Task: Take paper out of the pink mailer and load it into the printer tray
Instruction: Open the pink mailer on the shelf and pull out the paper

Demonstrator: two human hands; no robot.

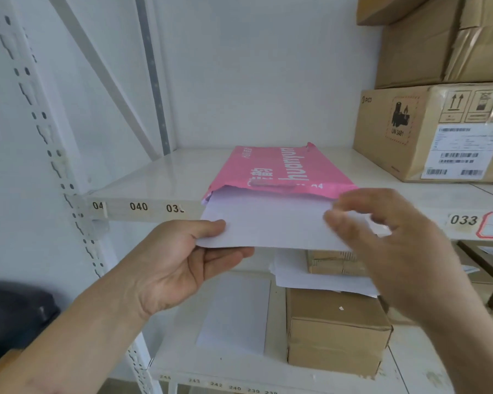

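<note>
Pink mailer [271, 169]: lies flat on the upper white shelf [154, 180], its open mouth facing the person and overhanging the shelf's front edge. White lettering runs across its top face.
Paper [265, 220]: a white stack, partly drawn out of the mailer mouth. Its far end is inside the mailer; its near end projects past the shelf edge, unsupported from below except by the hands.
Left hand [180, 263]: closed on the near left corner of the paper, thumb on top, fingers curled underneath. Firm pinch, contact clear.
Right hand [387, 240]: blurred by motion, at the right side of the paper stack. Fingers are loosely curled and part open. Fingertips overlap the paper's upper face; whether they actually grip it cannot be told.
Shelf edge labels [138, 206]: numbers 040 and 033 legible along the front lip of the upper shelf.
Large cardboard box [427, 132]: stands on the upper shelf to the right of the mailer, apart from it, with shipping labels on its face. More cartons are stacked on top.
Lower shelf [410, 365]: holds a small cardboard box [336, 331], loose white sheets [319, 277] resting on its top, and one flat white sheet [236, 317] lying just left of it.
Dark object [15, 317]: at the lower left edge, rounded top, identity not determinable.
</note>
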